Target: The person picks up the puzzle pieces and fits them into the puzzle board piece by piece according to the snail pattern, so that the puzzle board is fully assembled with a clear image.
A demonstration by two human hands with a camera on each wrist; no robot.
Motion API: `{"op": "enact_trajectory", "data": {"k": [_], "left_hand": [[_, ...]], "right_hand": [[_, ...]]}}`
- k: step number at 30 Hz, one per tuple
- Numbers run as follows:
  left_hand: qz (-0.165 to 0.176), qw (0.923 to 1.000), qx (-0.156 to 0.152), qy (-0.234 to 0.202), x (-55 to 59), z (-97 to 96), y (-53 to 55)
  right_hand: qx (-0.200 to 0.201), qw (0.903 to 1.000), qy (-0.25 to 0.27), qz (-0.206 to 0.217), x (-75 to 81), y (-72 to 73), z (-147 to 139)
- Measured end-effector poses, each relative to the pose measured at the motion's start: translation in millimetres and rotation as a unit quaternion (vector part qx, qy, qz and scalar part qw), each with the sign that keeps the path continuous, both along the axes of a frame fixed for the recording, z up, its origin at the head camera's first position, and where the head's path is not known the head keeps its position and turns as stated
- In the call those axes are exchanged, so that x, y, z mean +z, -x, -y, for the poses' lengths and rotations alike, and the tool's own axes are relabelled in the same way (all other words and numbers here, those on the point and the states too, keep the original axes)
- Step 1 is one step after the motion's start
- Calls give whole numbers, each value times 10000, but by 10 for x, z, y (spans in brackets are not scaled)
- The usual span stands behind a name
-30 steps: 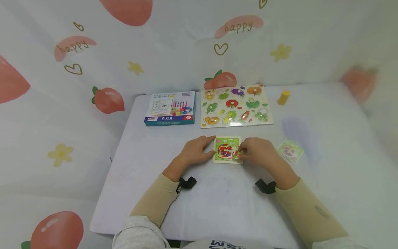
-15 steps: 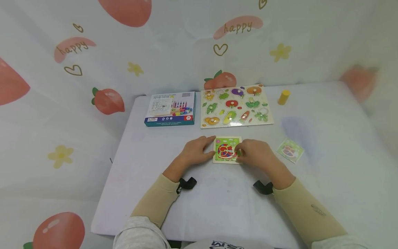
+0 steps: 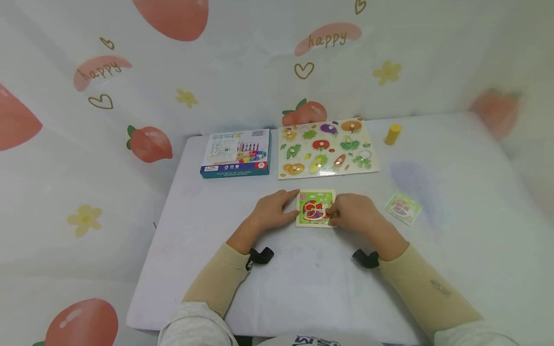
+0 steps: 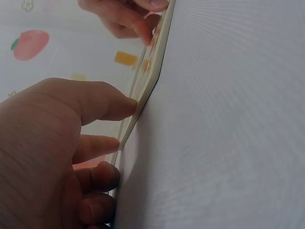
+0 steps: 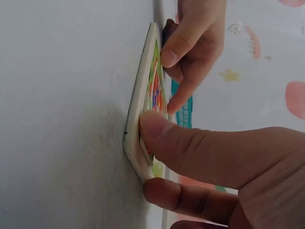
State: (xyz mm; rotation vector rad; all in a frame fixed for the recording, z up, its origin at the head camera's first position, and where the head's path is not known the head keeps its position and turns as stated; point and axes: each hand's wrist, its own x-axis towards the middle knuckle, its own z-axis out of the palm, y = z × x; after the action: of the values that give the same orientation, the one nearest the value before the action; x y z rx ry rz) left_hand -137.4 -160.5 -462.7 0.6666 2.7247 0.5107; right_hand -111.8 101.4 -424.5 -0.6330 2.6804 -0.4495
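A small square jigsaw board lies on the white-covered table, its green picture showing a red and blue figure. At its left edge, my left hand rests thumb and index fingertips against the rim, the two spread apart. My right hand is over the board's right side and pinches a puzzle piece there. In the right wrist view the thumb presses that piece, whose edge sits slightly above the board's pale frame. The index finger is by the board's corner. Much of the piece is hidden behind the thumb.
Behind the hands lie a boxed set and a large vegetable peg puzzle. A yellow cylinder stands at the back right. A small square picture card lies right of my right hand. A printed curtain hangs behind the table.
My right hand has shifted slightly left, further over the board, with its fingertips at the right side of the picture. My left hand stays at the left edge.
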Motion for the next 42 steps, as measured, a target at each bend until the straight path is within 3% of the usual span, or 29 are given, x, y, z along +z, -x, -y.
{"op": "enact_trajectory", "data": {"k": [13,20,28,42], "left_hand": [[74,10000,-42,-7,-3,-4,12],[3,10000,-48,4,-7,5,-18],[-5,10000,-34,52,26,-29,-10],[69,9998,52,-160,15,-31,-9]], "right_hand": [[179,9997,80,-116,-14,-2,23],[-23,9998,122,-147,-62,-11,41],[-112,9999,125,-4,-16,-4,22],[115,9998,178,-33,-31,22,-11]]}}
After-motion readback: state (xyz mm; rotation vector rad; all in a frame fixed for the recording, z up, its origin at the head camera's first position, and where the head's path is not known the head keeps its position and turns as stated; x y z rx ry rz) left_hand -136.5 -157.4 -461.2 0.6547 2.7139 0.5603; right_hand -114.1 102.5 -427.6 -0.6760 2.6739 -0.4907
